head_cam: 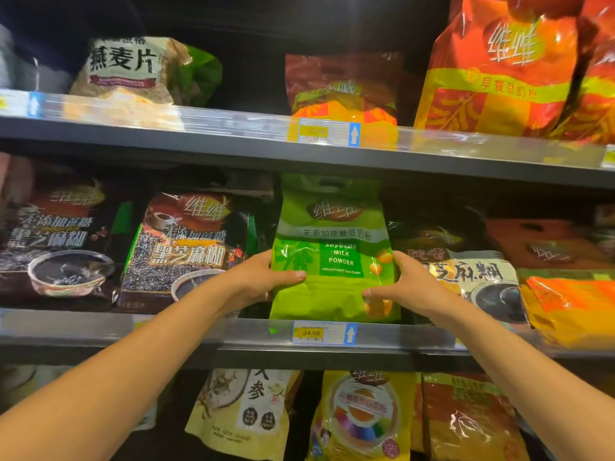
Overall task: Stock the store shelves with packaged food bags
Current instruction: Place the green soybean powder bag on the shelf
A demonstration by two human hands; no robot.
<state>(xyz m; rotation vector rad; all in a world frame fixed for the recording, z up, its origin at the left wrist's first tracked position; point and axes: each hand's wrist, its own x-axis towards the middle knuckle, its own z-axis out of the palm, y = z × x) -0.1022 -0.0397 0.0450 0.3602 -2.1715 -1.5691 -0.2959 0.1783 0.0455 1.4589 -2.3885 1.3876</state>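
A green soybean milk powder bag (332, 227) stands upright on the middle shelf (233, 331), its base at the shelf's front lip above a 24.90 price tag (324, 333). My left hand (263, 277) grips the bag's lower left side, thumb across the front. On the lower right side my right hand (406, 282) holds it the same way. Both forearms reach up from the bottom corners of the view.
Dark black-sesame bags (186, 247) stand left of the green bag, another sesame bag (472, 271) and orange bags (572, 304) right. The upper shelf carries an oat bag (133, 71) and large orange bags (499, 68). Yellow and cream bags (362, 417) fill the lower shelf.
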